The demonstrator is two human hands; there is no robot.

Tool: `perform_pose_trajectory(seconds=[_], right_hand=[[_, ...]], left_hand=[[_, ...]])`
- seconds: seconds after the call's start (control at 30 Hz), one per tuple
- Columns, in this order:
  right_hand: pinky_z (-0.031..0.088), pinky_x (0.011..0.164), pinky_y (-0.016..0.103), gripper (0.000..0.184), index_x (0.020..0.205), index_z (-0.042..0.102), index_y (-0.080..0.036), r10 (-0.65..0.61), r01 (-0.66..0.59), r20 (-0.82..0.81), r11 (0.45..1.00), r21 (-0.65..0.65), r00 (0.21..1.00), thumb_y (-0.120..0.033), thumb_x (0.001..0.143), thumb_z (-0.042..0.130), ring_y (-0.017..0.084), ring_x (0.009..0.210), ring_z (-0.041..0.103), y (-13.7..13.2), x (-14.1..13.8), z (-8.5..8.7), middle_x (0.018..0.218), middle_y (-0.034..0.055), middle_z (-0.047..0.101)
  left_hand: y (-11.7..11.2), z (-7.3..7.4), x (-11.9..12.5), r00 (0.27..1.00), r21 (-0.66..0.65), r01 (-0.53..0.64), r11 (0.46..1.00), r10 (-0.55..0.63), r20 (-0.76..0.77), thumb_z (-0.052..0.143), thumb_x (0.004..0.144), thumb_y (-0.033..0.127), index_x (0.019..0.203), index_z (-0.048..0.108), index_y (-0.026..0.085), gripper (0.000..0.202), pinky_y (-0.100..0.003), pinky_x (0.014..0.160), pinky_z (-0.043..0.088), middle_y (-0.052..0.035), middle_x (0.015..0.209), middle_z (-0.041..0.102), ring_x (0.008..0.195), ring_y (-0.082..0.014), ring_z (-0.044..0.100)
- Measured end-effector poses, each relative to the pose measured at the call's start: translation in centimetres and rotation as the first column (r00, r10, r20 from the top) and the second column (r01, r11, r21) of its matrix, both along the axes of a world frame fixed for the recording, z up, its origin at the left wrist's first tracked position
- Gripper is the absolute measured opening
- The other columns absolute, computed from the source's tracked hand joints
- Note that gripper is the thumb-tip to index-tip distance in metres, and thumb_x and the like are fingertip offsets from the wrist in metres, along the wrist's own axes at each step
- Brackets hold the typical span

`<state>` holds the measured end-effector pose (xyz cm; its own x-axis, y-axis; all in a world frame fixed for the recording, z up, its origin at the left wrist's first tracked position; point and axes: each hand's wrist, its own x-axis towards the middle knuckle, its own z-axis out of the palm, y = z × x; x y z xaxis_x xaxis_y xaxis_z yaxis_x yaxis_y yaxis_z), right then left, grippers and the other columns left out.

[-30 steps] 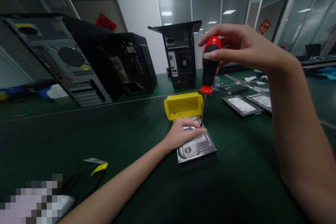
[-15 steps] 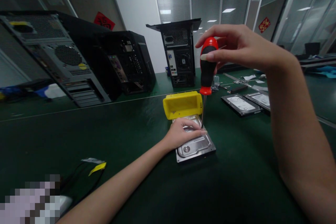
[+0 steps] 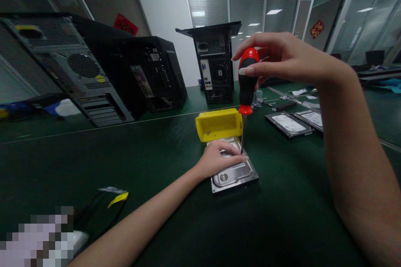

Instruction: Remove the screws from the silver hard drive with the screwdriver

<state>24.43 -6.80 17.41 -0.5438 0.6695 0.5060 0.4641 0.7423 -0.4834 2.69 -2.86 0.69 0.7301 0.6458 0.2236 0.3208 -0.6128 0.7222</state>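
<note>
A silver hard drive (image 3: 235, 174) lies flat on the green table (image 3: 175, 167) in the middle of the view. My left hand (image 3: 216, 159) rests on its far half, fingers spread flat and pressing it down. My right hand (image 3: 283, 57) is closed round the top of a red and black screwdriver (image 3: 247, 83), which stands upright. Its thin shaft comes down to the drive's far right corner, right beside my left fingertips.
A yellow plastic bin (image 3: 219, 124) stands just behind the drive. Two more hard drives (image 3: 288, 124) lie to the right. Three opened black computer towers (image 3: 216, 62) stand along the back and left. A black cable with a yellow tag (image 3: 117, 198) lies at the front left.
Almost nothing differs: the screwdriver stays upright on the same corner of the drive, and my right fingers have shifted slightly on its handle. My left hand has not moved.
</note>
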Motion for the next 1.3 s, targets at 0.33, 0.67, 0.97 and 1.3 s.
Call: perform_pose_trajectory(seconds=[0.33,0.67,0.97,1.3], right_hand=[[0.055,0.066,0.027,0.044,0.117,0.049,-0.018,0.020,-0.020,0.003,1.000,0.003,1.000,-0.035,0.078,0.060,0.019,0.093,0.059,-0.09,-0.21,0.08,0.111,0.0076,0.057],[0.055,0.065,0.028,0.040,0.114,0.052,-0.020,0.021,-0.021,-0.006,1.000,0.018,1.000,-0.034,0.078,0.060,0.019,0.091,0.060,0.00,-0.19,0.04,0.108,0.0061,0.058],[0.056,0.065,0.028,0.043,0.115,0.050,-0.018,0.026,-0.026,0.001,1.000,-0.009,1.000,-0.037,0.078,0.061,0.020,0.091,0.060,-0.02,-0.37,0.04,0.109,0.0084,0.058],[0.056,0.068,0.027,0.038,0.112,0.051,-0.019,0.028,-0.028,0.011,1.000,-0.007,1.000,-0.035,0.078,0.060,0.019,0.093,0.059,0.04,-0.26,0.01,0.110,0.0066,0.057]], left_hand=[[0.08,-0.03,0.05,1.000,-0.015,0.013,1.000,-0.013,-0.005,0.062,0.075,0.044,0.080,0.070,0.017,0.029,-0.025,0.067,0.045,-0.0031,0.078,0.068,0.072,-0.0122,0.060],[-0.09,0.08,-0.07,1.000,-0.022,0.018,1.000,-0.018,0.000,0.062,0.075,0.043,0.077,0.069,0.016,0.028,-0.025,0.069,0.046,-0.0028,0.078,0.068,0.072,-0.0117,0.060],[-0.02,0.03,0.01,0.999,0.008,0.035,0.999,-0.035,0.006,0.062,0.075,0.043,0.077,0.069,0.016,0.028,-0.025,0.067,0.045,-0.0033,0.077,0.068,0.071,-0.0117,0.060],[-0.10,0.00,0.07,1.000,0.012,0.028,1.000,-0.028,0.010,0.062,0.074,0.042,0.077,0.070,0.016,0.027,-0.026,0.069,0.046,-0.0030,0.076,0.068,0.071,-0.0115,0.060]])
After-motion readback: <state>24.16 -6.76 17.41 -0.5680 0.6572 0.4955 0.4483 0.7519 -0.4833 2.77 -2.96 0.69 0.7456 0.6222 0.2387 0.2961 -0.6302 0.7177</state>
